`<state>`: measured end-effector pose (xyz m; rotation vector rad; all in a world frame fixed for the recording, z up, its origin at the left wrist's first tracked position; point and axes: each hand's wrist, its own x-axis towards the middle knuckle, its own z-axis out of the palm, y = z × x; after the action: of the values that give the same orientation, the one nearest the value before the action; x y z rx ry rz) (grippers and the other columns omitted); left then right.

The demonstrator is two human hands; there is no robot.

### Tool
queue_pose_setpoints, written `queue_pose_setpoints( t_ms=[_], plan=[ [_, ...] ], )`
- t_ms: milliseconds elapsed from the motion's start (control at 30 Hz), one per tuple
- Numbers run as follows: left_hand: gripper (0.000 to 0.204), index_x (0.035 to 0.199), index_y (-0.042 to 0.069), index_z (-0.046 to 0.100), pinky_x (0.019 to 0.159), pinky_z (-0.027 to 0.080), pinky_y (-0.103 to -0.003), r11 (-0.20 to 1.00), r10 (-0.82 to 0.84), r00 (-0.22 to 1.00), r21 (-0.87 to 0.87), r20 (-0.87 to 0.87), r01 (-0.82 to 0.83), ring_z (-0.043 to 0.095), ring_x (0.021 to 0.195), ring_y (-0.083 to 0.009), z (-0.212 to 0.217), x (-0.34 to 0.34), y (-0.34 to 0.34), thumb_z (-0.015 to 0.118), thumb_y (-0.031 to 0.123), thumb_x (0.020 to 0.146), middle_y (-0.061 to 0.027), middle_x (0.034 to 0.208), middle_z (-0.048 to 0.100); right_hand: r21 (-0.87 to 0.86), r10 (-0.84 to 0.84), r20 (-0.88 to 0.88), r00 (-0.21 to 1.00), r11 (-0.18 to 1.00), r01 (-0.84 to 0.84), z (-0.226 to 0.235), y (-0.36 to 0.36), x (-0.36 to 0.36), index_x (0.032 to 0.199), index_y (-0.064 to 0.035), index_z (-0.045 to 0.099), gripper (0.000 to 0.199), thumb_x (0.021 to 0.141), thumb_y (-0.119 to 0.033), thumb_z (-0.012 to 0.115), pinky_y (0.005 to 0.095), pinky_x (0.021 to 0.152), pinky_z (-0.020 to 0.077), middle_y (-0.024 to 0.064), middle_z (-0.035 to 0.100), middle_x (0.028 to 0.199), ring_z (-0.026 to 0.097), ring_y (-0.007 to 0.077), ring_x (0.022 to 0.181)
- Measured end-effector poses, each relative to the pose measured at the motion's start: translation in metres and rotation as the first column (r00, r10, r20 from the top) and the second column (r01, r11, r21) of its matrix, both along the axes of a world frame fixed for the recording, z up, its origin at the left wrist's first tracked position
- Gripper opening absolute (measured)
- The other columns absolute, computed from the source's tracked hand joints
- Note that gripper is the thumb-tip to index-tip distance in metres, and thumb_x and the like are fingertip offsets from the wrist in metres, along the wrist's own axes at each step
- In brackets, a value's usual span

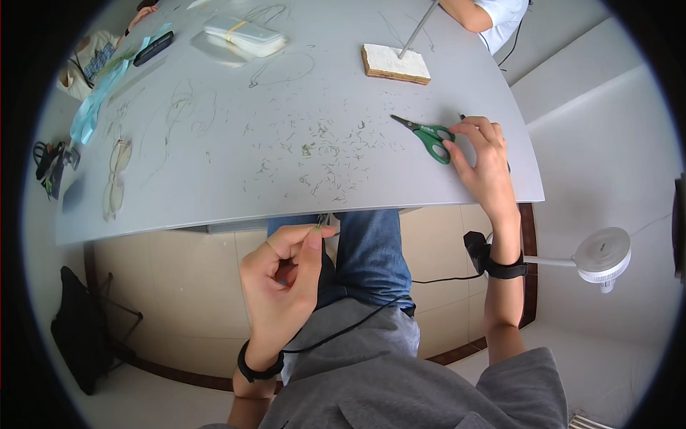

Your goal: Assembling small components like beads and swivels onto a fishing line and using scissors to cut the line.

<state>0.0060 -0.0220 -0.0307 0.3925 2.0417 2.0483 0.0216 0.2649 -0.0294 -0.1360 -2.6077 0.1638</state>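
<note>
My right hand (484,159) is on the right side of the grey table, thumb and forefinger closed at the handle of green-handled scissors (434,140). The scissors lie on the tabletop, their dark blades pointing to the far left. Below the table's near edge, above my lap, my left hand (286,275) pinches a small bundle of thin greenish strands (323,220) between thumb and forefinger. Its other fingers are curled in. Many short green clippings (325,150) lie scattered over the middle of the table (236,193).
A white-topped block (395,64) with a metal rod stands at the back right. Clear plastic sleeves (245,36), a dark case (153,48), a light blue ribbon (96,100) and eyeglasses (116,179) lie further left. Other people sit at the far edge. A white fan (602,254) is at right.
</note>
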Motion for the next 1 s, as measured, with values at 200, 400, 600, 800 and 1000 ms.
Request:
queue_pose_setpoints(
  t_ms=[200, 400, 600, 800, 1000],
  plan=[
    [0.012, 0.088, -0.001, 0.064, 0.043, 0.018, -0.016, 0.999, 0.018, 1.0, -0.029, -0.006, -0.018, 0.026, 0.048, 0.003, 0.001, -0.002, 0.0, 0.054, 0.005, 0.089, 0.0094, 0.053, 0.04, -0.084, 0.004, 0.076, 0.997, 0.996, 0.002, -0.009, -0.002, -0.013, 0.084, 0.0019, 0.058, 0.011, 0.075, -0.001, 0.063, 0.0366, 0.07, 0.0459, 0.0142, 0.059, 0.088, 0.056, 0.033, 0.077],
    [0.012, 0.088, -0.002, 0.064, 0.043, 0.018, -0.016, 1.0, 0.03, 0.999, 0.0, -0.011, -0.03, 0.026, 0.048, 0.003, 0.001, -0.006, 0.0, 0.054, 0.005, 0.089, 0.0093, 0.054, 0.04, -0.263, -0.06, 0.078, 0.995, 0.962, 0.079, 0.013, -0.019, -0.003, 0.087, 0.0054, 0.058, 0.017, 0.073, 0.0, 0.065, 0.0327, 0.06, 0.0474, 0.0157, 0.06, 0.081, 0.058, 0.0274, 0.061],
    [0.012, 0.089, -0.002, 0.064, 0.043, 0.02, -0.016, 1.0, 0.02, 1.0, 0.024, -0.024, -0.02, 0.028, 0.048, 0.003, 0.001, -0.012, 0.008, 0.054, 0.004, 0.089, 0.0088, 0.054, 0.041, -0.372, -0.054, 0.076, 0.996, 0.925, 0.079, 0.01, -0.027, -0.004, 0.089, 0.0053, 0.058, 0.032, 0.066, -0.007, 0.074, 0.0298, 0.056, 0.0459, 0.0121, 0.058, 0.075, 0.052, 0.019, 0.056],
    [0.012, 0.091, -0.003, 0.063, 0.044, 0.021, -0.016, 0.996, 0.036, 0.999, 0.078, 0.005, -0.036, 0.029, 0.049, 0.003, 0.002, -0.017, 0.02, 0.054, 0.004, 0.089, 0.0082, 0.055, 0.043, -0.336, 0.12, 0.061, 0.991, 0.937, -0.093, 0.023, -0.064, 0.005, 0.094, 0.0022, 0.055, 0.045, 0.059, -0.012, 0.08, 0.0279, 0.055, 0.0466, 0.0107, 0.056, 0.084, 0.054, 0.0195, 0.062],
    [0.013, 0.094, -0.003, 0.063, 0.043, 0.02, -0.016, 0.996, 0.044, 0.999, 0.08, -0.021, -0.043, 0.028, 0.048, 0.0034, -0.003, -0.02, 0.022, 0.054, 0.004, 0.089, 0.0086, 0.054, 0.043, -0.379, 0.24, 0.031, 0.97, 0.901, -0.211, 0.018, -0.083, 0.02, 0.094, 0.0024, 0.055, 0.048, 0.056, -0.012, 0.08, 0.0305, 0.057, 0.0479, 0.0117, 0.057, 0.086, 0.058, 0.0233, 0.069]
  ],
)
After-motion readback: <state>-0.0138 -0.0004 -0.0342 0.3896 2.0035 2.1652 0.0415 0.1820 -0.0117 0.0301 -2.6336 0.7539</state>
